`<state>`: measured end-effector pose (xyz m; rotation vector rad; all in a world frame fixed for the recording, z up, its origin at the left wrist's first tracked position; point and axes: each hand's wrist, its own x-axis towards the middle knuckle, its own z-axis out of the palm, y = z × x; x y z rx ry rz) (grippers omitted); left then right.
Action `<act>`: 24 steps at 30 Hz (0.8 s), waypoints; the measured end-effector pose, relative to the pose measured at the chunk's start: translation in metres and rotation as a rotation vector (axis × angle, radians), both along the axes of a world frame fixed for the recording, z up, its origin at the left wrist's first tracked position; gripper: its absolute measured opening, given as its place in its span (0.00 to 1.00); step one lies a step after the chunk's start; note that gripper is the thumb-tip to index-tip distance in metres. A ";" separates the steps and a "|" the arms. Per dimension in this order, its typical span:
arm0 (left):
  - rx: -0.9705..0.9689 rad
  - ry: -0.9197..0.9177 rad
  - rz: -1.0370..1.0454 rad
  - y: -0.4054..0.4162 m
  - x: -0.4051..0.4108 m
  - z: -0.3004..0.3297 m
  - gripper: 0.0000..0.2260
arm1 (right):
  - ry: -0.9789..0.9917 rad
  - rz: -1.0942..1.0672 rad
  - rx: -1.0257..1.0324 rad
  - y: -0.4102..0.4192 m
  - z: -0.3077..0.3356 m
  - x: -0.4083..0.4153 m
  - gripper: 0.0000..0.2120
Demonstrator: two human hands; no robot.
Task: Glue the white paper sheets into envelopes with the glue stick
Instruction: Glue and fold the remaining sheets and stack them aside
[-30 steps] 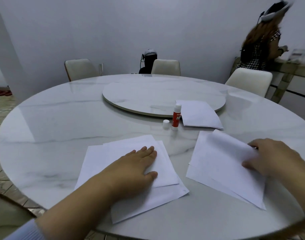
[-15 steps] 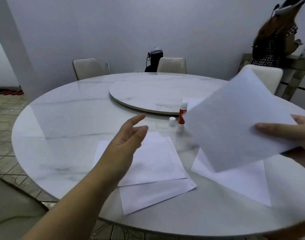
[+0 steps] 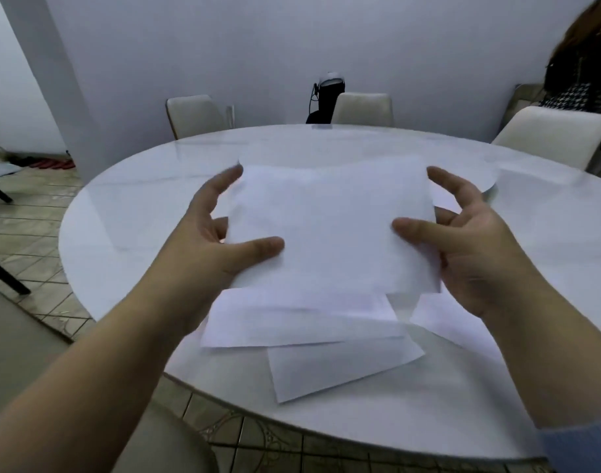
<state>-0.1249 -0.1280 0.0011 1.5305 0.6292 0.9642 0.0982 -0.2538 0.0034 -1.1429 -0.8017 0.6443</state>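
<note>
From the head view, our left hand [image 3: 207, 240] and right hand [image 3: 469, 247] now pinch one flat white paper sheet [image 3: 329, 230] by its sides, lifted off the right pile above the round white marble table [image 3: 121, 227], ready for folding; glue stick hidden.

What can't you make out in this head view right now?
- Glue stick and cap: not visible, the held sheet covers that part of the table.
- Fingers of left hand and right hand behind the sheet: hidden.
- Sheets on table: count unclear, overlapping.
</note>
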 end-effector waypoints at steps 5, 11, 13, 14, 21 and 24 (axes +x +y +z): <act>0.058 0.274 0.030 0.019 -0.020 -0.021 0.08 | -0.143 0.052 -0.147 0.008 -0.034 0.000 0.31; 0.053 0.405 0.030 0.029 -0.033 -0.042 0.08 | -0.274 -0.006 -0.307 0.015 -0.048 0.000 0.11; 0.081 0.407 0.045 0.029 -0.033 -0.045 0.08 | -0.283 -0.026 -0.328 0.016 -0.048 -0.001 0.10; 0.089 0.403 0.056 0.029 -0.033 -0.045 0.08 | -0.297 -0.029 -0.347 0.016 -0.048 -0.001 0.10; 0.113 0.453 0.093 0.030 -0.036 -0.047 0.07 | -0.432 -0.033 -0.419 0.017 -0.050 -0.005 0.05; 0.122 0.464 0.088 0.030 -0.038 -0.048 0.08 | -0.483 0.005 -0.439 0.015 -0.049 -0.004 0.02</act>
